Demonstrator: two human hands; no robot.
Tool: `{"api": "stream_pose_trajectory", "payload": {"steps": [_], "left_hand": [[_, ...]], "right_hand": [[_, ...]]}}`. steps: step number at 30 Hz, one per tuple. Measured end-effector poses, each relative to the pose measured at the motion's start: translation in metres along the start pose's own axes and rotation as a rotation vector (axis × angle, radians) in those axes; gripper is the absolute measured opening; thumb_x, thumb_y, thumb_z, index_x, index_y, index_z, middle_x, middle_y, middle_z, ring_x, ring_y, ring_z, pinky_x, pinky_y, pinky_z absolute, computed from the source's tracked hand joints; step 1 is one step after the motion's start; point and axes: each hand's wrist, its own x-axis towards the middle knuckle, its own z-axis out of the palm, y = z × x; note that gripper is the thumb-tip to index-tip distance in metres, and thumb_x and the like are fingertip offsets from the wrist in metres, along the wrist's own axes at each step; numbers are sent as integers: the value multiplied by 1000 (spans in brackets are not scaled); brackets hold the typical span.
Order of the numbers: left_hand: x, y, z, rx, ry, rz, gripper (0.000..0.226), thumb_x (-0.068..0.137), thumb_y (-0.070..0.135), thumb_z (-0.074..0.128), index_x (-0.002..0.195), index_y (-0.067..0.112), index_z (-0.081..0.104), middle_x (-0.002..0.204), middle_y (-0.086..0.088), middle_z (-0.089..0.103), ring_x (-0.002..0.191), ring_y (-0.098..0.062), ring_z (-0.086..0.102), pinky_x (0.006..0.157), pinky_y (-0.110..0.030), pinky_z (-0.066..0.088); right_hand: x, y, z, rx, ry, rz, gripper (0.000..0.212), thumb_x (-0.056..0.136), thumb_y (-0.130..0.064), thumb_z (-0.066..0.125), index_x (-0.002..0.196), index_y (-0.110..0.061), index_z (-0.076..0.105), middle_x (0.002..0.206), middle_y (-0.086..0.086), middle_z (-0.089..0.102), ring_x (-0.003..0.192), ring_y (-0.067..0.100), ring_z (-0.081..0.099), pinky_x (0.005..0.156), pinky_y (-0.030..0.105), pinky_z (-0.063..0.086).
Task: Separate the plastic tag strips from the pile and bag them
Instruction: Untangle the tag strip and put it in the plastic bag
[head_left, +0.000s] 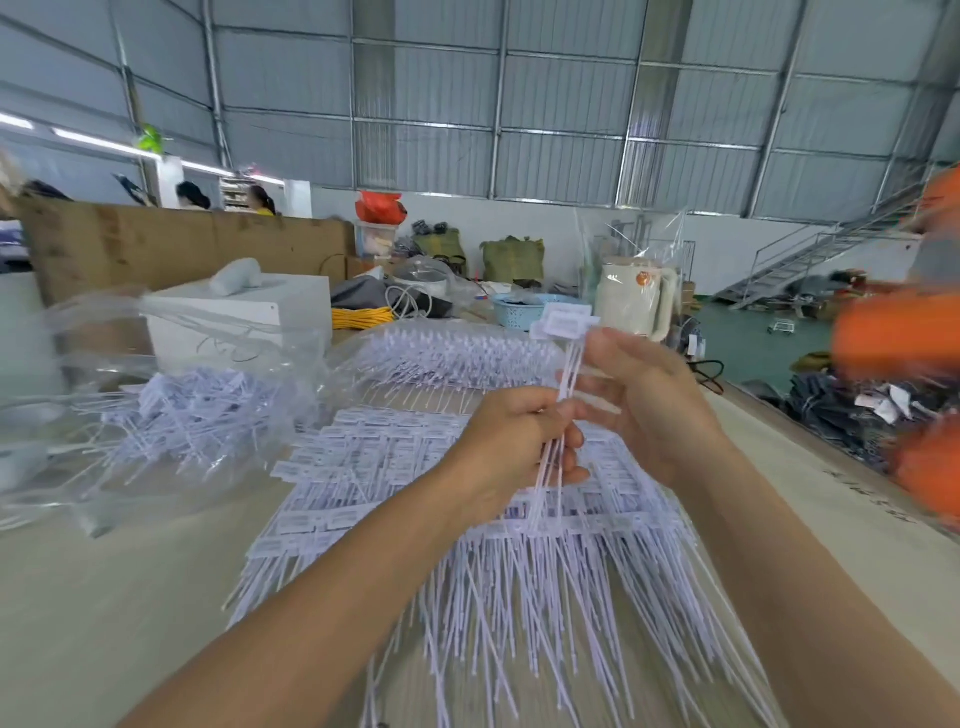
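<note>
Judging from the layout, the task is only partly done. Nearest, a large pile (467, 519) of white tag strips is spread on the table (130, 597), heads in rows and tails fanned toward the viewer; most of it appears unsorted. Just above the pile, a small bunch of strips (558, 415) is held upright between both hands. It is pinched low on the stems by the left hand (511, 447), whose fingers are curled round them. Higher up, the stems are gripped by the right hand (644, 405), with the label heads standing clear above its fingers. Left of the pile, a clear bag (171, 395) lies open and is already part-filled with loose strips. Beyond the pile, a further layer of strips is seen, then a white box (244, 322) and a cream kettle (636, 296). Much separating and bagging is judged to remain.
</note>
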Motion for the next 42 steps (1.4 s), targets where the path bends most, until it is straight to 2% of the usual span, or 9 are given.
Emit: {"api": "stream_pose_trajectory", "payload": {"steps": [3,7,12,18,23,28,34,37,42], "left_hand": [[-10,-1,-13,-55,54,3,21,96,9,49,82,8,65,56,0,56,46,-10,52,51,-25,53],[-25,-7,-29,63,150,17,25,97,17,50,79,7,64,50,2,56,40,-9,50,46,-23,52],[-47,-13,-57,213,222,-9,26,98,13,47,79,5,63,48,4,60,40,-10,55,48,-25,55],[-76,-6,-107,382,366,5,22,94,11,54,76,6,66,51,-1,63,42,-15,61,48,-24,53],[-107,7,-163,469,510,-17,25,94,13,55,77,-1,68,52,-4,63,38,-15,56,44,-23,49],[-120,29,-237,618,741,-162,27,96,14,50,79,1,66,43,5,51,35,-8,37,37,-17,33],[-79,49,-296,780,846,-230,23,91,5,54,69,1,60,50,-3,54,41,-14,41,38,-18,32],[-46,45,-314,911,881,-219,17,91,5,49,91,-4,63,79,-11,65,64,-20,60,51,-19,49],[5,29,-324,1303,787,-319,28,93,7,39,65,3,43,96,-14,61,98,-29,58,74,-27,41]], "right_hand": [[-10,6,18,-142,-184,-8,12,86,-15,63,93,-9,70,99,17,71,64,16,62,76,39,52],[-16,17,44,-101,-134,-81,25,85,0,61,66,-10,73,76,18,70,59,26,57,55,30,51],[-20,41,81,6,-94,21,13,88,-5,60,98,4,61,70,7,72,56,16,67,49,25,52],[-29,57,134,126,-253,173,7,89,-5,57,92,-2,63,78,8,74,67,22,71,69,39,52],[-35,69,190,-3,-453,220,8,87,-4,61,84,-8,67,84,8,73,70,21,66,71,32,54],[-38,86,224,-114,-578,281,24,86,-4,63,109,-9,61,106,11,66,72,16,68,69,28,56],[-18,94,254,-40,-547,283,16,82,10,61,93,-1,60,80,16,68,63,21,66,59,23,55],[-6,95,273,-93,-550,210,13,85,7,59,92,-4,59,79,13,66,62,17,65,62,21,56],[-2,104,279,-213,-644,157,12,87,0,59,95,-9,61,85,9,66,58,11,64,57,20,55]]}}
